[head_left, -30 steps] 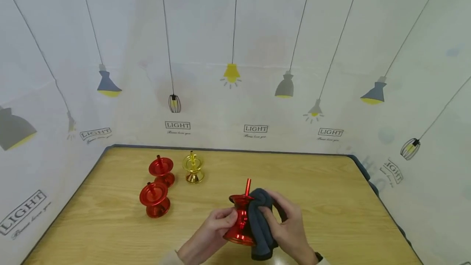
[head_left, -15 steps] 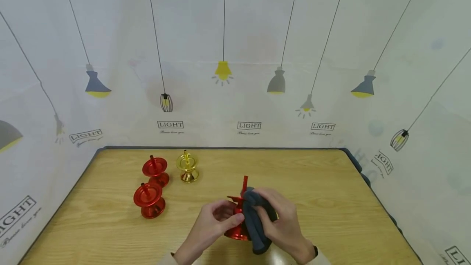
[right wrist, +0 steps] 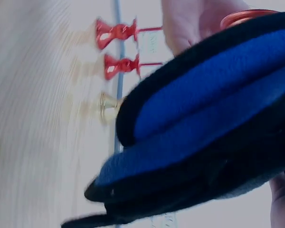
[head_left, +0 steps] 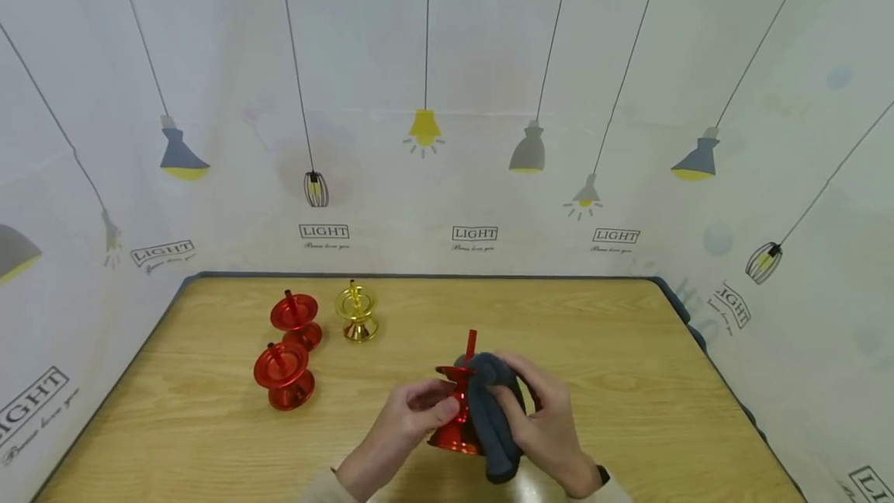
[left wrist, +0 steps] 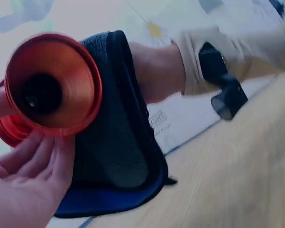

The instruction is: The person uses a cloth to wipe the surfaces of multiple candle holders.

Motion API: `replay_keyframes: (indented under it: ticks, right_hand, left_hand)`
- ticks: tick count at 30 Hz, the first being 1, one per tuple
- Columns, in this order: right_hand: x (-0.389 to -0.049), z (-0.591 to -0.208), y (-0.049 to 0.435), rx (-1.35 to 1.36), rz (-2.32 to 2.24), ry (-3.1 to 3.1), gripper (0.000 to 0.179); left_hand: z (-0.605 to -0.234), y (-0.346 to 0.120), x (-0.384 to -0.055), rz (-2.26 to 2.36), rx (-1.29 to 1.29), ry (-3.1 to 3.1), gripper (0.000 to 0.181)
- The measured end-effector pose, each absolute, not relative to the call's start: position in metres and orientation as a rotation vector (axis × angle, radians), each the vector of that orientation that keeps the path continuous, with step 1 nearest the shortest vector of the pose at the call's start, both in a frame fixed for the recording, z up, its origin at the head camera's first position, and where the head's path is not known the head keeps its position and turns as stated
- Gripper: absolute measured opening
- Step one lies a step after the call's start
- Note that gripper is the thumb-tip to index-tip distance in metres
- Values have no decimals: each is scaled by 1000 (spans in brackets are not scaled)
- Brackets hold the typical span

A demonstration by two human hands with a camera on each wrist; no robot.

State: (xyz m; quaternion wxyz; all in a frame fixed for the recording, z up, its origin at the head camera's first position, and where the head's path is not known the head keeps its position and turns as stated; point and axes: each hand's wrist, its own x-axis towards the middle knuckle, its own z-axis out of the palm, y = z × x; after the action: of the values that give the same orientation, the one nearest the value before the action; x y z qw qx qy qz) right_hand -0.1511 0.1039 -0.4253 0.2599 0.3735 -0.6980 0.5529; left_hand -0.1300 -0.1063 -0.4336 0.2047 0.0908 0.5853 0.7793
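Note:
Between both hands, over the table's near part, is a shiny red candle holder [head_left: 455, 435] with a flared base, a dished top and a thin upright stem. My left hand [head_left: 408, 429] grips its waist from the left, thumb in front. From the other side my right hand [head_left: 548, 421] holds a folded dark blue-grey cloth [head_left: 497, 429] against its top and side, hiding that part of it. In the left wrist view the holder's hollow base [left wrist: 61, 76] faces the camera, with the cloth [left wrist: 114, 142] behind. The cloth's bright blue inner side [right wrist: 213, 90] fills much of the right wrist view.
Two more red candle holders, one nearer [head_left: 286, 379] and one farther [head_left: 295, 317], stand at the table's left. A gold one [head_left: 358, 313] is beside them. A wall sheet printed with lamps [head_left: 447, 177] rises behind the wooden table [head_left: 628, 348].
The view has swung slightly right. The left fingers have shifted on the red candle holder, which has tipped a little in the hands. The cloth stays pressed to it, and the standing holders have not moved.

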Motion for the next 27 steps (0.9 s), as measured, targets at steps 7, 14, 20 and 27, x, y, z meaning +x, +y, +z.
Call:
replay_keyframes:
  ticks: [7,14,20,27]
  right_hand:
    - [-152,-425,104,915,1718,-1917,39]
    - [-162,-424,105,1000,1333,-1968,46]
    - [-163,-430,101,1006,1273,-1955,45]
    - [-159,-430,97,1012,1373,-1915,47]
  left_hand:
    - [-445,-105,-132,2273,440,1178,28]
    - [-443,-103,-135,2203,284,1666,31]
    - [-441,-100,-134,2069,116,2042,42]
    - [-439,-106,-132,2140,157,1920,45]
